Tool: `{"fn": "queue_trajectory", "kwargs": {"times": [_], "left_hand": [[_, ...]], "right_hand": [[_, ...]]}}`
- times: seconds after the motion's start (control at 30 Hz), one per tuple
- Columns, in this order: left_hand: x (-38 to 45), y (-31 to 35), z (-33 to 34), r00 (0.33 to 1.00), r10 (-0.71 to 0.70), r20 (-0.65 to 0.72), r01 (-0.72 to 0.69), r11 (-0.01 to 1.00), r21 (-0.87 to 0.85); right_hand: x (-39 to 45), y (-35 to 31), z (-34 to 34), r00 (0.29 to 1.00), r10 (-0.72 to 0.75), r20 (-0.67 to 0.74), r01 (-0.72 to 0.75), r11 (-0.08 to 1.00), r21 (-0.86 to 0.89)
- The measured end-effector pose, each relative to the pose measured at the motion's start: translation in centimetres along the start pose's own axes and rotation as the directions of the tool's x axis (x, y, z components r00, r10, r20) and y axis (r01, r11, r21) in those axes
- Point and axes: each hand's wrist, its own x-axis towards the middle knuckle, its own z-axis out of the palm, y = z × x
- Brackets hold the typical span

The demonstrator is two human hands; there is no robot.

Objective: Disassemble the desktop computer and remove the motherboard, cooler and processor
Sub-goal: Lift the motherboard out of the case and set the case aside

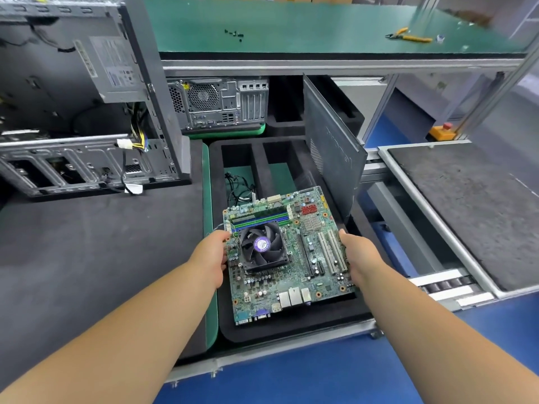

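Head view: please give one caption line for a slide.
Both hands, left hand and right hand, hold motherboard with cooler above foam tray.

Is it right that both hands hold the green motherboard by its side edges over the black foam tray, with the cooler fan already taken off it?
Not quite. The head view shows the black cooler fan mounted on the green motherboard. The rest holds: the left hand and right hand hold it by its side edges over the black foam tray.

No legible text (labels blurred)
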Motion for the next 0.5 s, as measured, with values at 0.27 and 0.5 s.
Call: {"fn": "queue_trajectory", "kwargs": {"times": [0.27, 0.5], "left_hand": [[-1.1, 3.2, -5.6, 0.994, 0.099, 0.051, -0.095, 0.992, -0.088], [-0.5, 5.9, -15.9, 0.995, 0.094, -0.031, -0.097, 0.988, -0.118]], "right_hand": [[-2.9, -2.6, 4.5, 0.997, -0.068, 0.041, 0.069, 0.997, -0.035], [-7.9, -3.9, 14.8, 0.979, -0.153, 0.137, 0.187, 0.941, -0.282]]}}
